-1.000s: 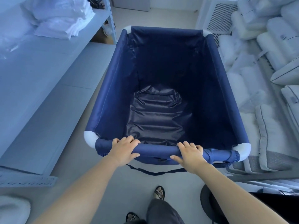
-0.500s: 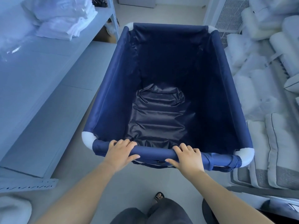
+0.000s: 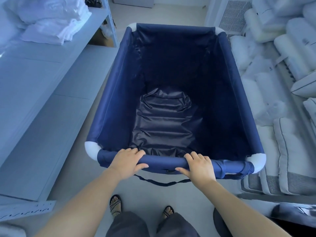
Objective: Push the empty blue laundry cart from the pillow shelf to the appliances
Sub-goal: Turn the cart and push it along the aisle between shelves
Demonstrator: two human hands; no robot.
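The blue laundry cart (image 3: pixel 111 93) fills the middle of the head view, a deep fabric bin with white corner joints and nothing inside but its creased dark liner. My left hand (image 3: pixel 127 160) grips the near top rail left of centre, fingers over the rail and thumb underneath. On the same rail, right of centre, my right hand (image 3: pixel 199 167) holds on in the same way. A dark strap hangs in a loop below the rail.
White pillows (image 3: pixel 280 93) crowd the shelf along the right, close to the cart's side. A pale shelf unit (image 3: pixel 42 93) with folded white linen (image 3: pixel 51 23) runs along the left. A white vented appliance (image 3: pixel 229 16) stands beyond the cart's far right corner. My sandalled feet show below.
The cart has rolled forward along the aisle with both hands keeping their hold; the pillows on the right have slid back past it, and my feet have stepped into view.
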